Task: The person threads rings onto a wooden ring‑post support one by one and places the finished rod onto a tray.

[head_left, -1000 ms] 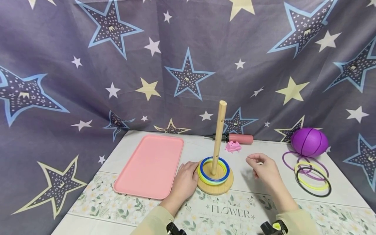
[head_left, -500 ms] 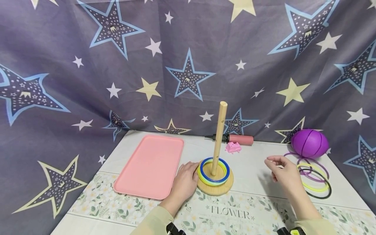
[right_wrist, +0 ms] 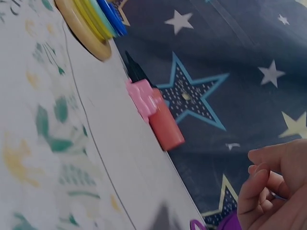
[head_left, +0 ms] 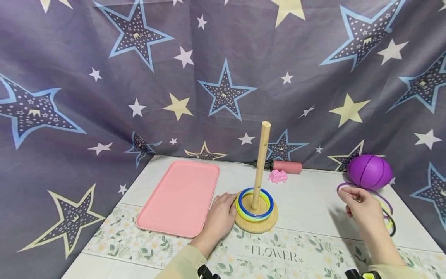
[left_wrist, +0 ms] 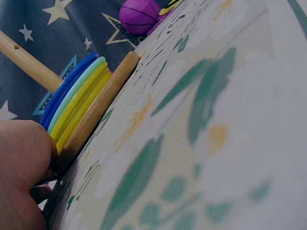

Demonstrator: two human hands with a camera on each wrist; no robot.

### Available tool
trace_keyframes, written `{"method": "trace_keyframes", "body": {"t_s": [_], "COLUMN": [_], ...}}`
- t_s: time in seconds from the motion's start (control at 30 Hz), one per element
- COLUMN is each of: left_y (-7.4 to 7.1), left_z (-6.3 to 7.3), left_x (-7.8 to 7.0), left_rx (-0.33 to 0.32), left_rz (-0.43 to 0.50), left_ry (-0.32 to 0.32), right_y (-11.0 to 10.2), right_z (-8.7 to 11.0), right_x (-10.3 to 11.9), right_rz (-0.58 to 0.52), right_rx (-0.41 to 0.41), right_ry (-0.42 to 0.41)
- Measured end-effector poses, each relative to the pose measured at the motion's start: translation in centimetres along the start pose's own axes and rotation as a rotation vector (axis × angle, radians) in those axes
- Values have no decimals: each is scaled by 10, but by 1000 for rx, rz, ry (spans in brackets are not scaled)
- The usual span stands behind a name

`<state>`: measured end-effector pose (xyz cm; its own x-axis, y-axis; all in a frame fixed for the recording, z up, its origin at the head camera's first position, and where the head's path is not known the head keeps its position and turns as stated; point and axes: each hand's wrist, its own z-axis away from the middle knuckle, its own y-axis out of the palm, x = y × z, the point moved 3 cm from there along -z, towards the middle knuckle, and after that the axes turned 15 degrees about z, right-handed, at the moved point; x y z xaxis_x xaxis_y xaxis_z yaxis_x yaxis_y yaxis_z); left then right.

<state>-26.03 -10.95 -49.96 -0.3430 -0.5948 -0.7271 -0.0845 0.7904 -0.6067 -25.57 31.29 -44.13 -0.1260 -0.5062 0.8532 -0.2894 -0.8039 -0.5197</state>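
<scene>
A wooden ring-toss stand (head_left: 263,166) with an upright peg stands mid-table; blue, light green and yellow rings (head_left: 270,206) lie stacked round its peg. My left hand (head_left: 219,215) holds the left edge of the stand's round base (left_wrist: 103,103), its thumb beside the rings in the left wrist view. My right hand (head_left: 364,207) hovers over the loose rings at the right, fingers loosely curled and holding nothing. Below it, a purple ring (head_left: 339,186) and a black ring (head_left: 394,229) show partly; the hand covers most of a yellow ring (head_left: 388,224).
A pink tray (head_left: 179,197) lies left of my left hand. Behind the stand are a red and black hand pump (head_left: 287,167) and a small pink toy (head_left: 278,176). A purple ball (head_left: 370,171) sits at the back right, before a starry curtain (head_left: 296,58).
My right hand has moved rightward from beside the stand to above the loose rings, hiding part of them. My left hand has stayed at the base.
</scene>
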Motion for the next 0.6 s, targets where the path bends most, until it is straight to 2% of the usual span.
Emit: {"method": "trace_keyframes", "body": {"t_s": [0.33, 0.47, 0.6], "left_y": [-1, -1, 0], "left_z": [1, 1, 1], "left_x": [-1, -1, 0], "left_rx": [-2, 0, 2], "left_rz": [-5, 0, 2], "left_ry": [-4, -9, -13], "right_y": [-25, -35, -44], "right_z": [-9, -11, -13], "right_x": [-23, -34, -43], "right_rz": [-144, -166, -142], "right_rx": [-40, -52, -68], "right_ry": [75, 119, 176]}}
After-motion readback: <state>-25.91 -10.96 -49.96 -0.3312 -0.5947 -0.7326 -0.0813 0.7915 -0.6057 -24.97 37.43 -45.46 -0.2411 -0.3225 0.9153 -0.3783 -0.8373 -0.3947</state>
